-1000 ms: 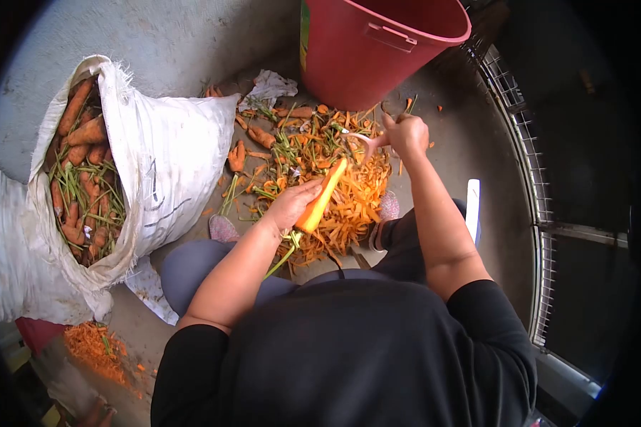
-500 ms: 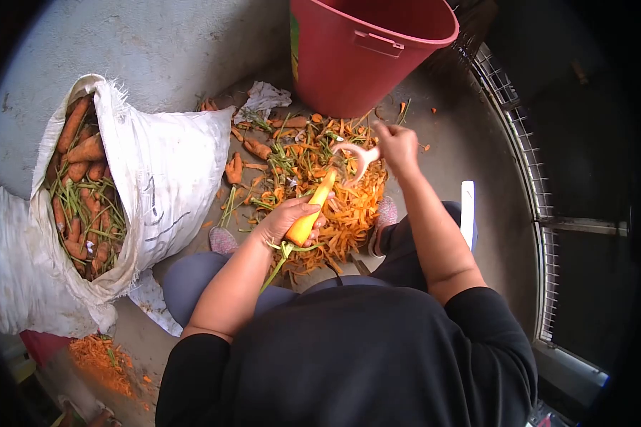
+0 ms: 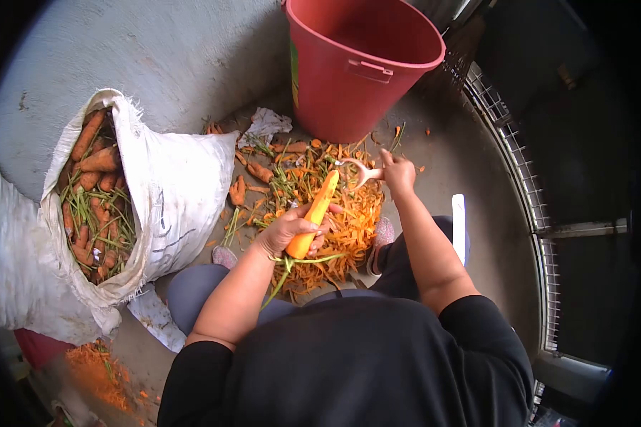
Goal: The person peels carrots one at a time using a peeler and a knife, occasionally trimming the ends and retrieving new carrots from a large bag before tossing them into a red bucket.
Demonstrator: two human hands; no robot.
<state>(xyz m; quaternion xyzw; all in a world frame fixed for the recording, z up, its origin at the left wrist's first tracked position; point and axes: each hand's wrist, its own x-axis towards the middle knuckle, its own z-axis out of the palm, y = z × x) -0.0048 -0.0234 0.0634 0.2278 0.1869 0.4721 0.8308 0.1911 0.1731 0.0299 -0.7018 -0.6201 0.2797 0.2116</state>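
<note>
My left hand [image 3: 297, 233] is wrapped round a peeled carrot [image 3: 313, 217], its tip tilted up and away from me. Green stalks [image 3: 289, 269] trail from the thick end near my wrist. In my right hand [image 3: 399, 174] is a pale Y-shaped peeler [image 3: 363, 173], its head just right of the carrot's tip and apart from it. Beneath both hands, orange peelings [image 3: 345, 242] lie heaped on the floor between my shoes.
A white woven sack [image 3: 185, 192] of unpeeled carrots [image 3: 100, 160] lies open at the left. Ahead stands a tall red bin [image 3: 356, 92]. Loose carrots [image 3: 260, 172] and greens lie by the heap. A wire-mesh edge [image 3: 502, 114] curves along the right; more orange shreds [image 3: 96, 373] lie lower left.
The view has shifted, so the bin and sack appear lower. My right hand and the peeler have come down slightly; the left still holds the carrot, now more upright.
</note>
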